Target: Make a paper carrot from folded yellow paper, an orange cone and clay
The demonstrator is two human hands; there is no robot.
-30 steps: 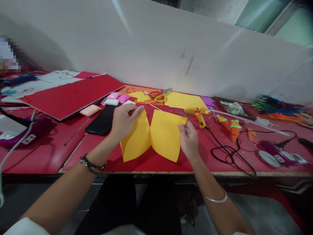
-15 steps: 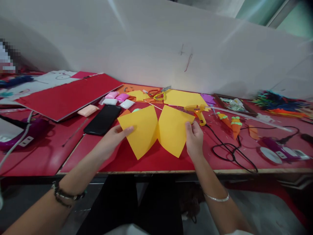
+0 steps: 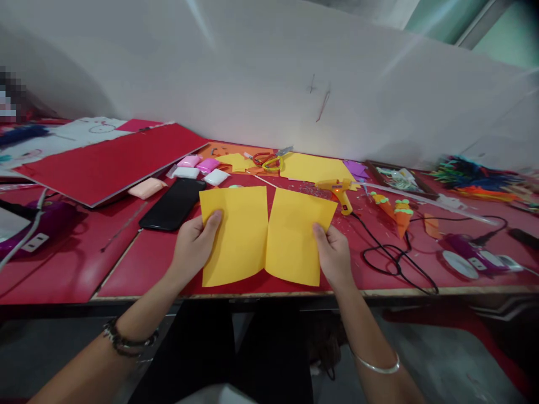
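Observation:
A yellow sheet of paper [image 3: 238, 238], creased down its middle, is held half open like a booklet above the red table's front edge. My left hand [image 3: 196, 244] grips its left side, thumb on the face and fingers behind. On the right side, my right hand [image 3: 334, 252] pinches the sheet in the same way. A black phone [image 3: 173, 203] lies beyond my left hand. Just beyond the sheet's upper right corner rests a yellow glue gun [image 3: 342, 193] with a small orange light on it.
Scissors [image 3: 273, 161] and yellow paper [image 3: 315, 168] lie at the back. A red board [image 3: 113, 163] is at the left. Orange cone shapes [image 3: 403, 217], a looping black cable [image 3: 393, 264] and a purple power strip [image 3: 478, 255] are at the right.
The yellow sheet has tilted and straightened, with its two halves now more upright. Both hands have moved slightly lower along its sides and still hold it.

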